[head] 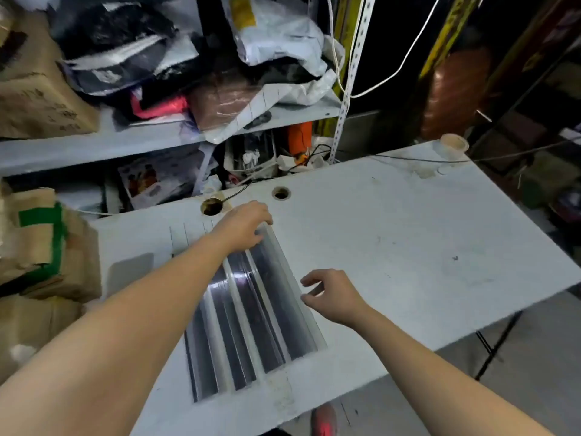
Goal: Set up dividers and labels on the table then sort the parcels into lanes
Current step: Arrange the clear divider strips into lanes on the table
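Divider setup, early stage. Clear dividers (251, 309) lie bunched at centre of table (408, 231), running 12 to 6. On my feed: left hand (248, 225) curls over their far end at 12 o'clock. Right hand (333, 294) loosely curled, empty, just beside their 3 o'clock edge. No lanes or labels visible yet. Parcels (276, 36) on shelf (94, 146), 12 o'clock. Next, I judge: separate one divider, space it toward 3 o'clock side.
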`<state>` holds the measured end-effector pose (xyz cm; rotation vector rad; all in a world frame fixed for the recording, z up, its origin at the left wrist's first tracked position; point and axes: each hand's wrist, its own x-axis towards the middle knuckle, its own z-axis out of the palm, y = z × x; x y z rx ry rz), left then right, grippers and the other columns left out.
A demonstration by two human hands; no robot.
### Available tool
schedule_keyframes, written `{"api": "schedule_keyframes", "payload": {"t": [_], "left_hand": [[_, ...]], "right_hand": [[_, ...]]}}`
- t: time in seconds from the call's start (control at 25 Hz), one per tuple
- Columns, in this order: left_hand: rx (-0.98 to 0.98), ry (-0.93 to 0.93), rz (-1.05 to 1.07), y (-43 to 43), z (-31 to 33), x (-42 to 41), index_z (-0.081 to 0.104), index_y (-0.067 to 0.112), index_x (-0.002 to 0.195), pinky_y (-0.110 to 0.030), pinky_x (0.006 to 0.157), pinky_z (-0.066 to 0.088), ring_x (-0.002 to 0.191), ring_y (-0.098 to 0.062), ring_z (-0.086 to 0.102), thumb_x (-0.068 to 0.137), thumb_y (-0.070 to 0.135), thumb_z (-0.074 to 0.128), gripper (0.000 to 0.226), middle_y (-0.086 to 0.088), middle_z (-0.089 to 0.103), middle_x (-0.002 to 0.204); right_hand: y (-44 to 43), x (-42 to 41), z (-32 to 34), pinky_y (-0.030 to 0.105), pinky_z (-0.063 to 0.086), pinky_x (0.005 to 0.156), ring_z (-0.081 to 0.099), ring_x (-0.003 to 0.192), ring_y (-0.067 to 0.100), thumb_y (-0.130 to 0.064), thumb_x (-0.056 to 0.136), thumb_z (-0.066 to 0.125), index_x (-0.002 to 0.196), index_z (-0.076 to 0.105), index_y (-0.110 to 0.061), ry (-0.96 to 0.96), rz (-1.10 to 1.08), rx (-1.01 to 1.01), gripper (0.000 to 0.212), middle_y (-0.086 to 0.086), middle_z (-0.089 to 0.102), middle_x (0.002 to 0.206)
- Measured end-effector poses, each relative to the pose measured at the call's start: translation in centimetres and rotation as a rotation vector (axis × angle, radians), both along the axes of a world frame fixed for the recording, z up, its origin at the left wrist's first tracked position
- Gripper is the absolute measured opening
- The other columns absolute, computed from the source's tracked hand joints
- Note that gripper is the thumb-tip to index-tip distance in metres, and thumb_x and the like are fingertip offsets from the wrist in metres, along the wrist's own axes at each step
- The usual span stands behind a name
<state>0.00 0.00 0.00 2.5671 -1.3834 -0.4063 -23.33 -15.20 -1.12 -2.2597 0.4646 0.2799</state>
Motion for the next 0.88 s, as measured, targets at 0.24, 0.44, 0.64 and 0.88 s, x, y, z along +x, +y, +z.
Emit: {"api": "schedule_keyframes", "payload": {"t": [0.24,0.44,0.64,0.88], "left_hand": [[0.084,-0.044,-0.123,-1.4,-0.2,1.6,0.067,0.023,0.114,-0.026,0.072,0.032,0.106,-0.017,0.054,0.091,0.016,0.067,0.024,0.005,0.058,0.114],[0.064,0.014,-0.143,-1.0,-0.7,2.7,0.064,0.021,0.093,-0.03,0.074,0.042,0.098,-0.02,0.056,0.087,0.014,0.069,0.011,0.004,0.058,0.101],[0.098,0.069,-0.171,-0.2,-1.2,4.0,0.065,0.027,0.087,-0.039,0.085,0.053,0.095,-0.018,0.059,0.086,0.017,0.075,0.015,0.006,0.059,0.099],[0.068,0.062,-0.171,-0.5,-1.0,5.3,0.066,0.025,0.083,-0.036,0.086,0.051,0.093,-0.015,0.058,0.088,0.018,0.076,0.013,0.009,0.058,0.094]], "right_hand": [[0.9,-1.4,-1.7,0.012,0.052,0.074,0.072,0.083,0.001,-0.017,0.084,0.073,0.105,0.076,-0.024,0.047,-0.129,0.092,0.022,-0.013,0.075,0.1],[0.8,-2.1,-2.0,0.014,0.057,0.072,0.073,0.082,0.003,-0.01,0.082,0.071,0.111,0.077,-0.021,0.074,-0.166,0.123,0.031,-0.013,0.077,0.099],[0.9,-2.5,-1.8,0.01,0.051,0.065,0.07,0.07,-0.002,-0.004,0.079,0.069,0.111,0.077,-0.016,0.083,-0.198,0.133,0.035,-0.009,0.078,0.099],[0.4,-2.6,-1.7,0.006,0.048,0.062,0.066,0.073,-0.008,-0.004,0.079,0.068,0.111,0.079,-0.014,0.076,-0.196,0.063,0.036,-0.008,0.077,0.099]]}}
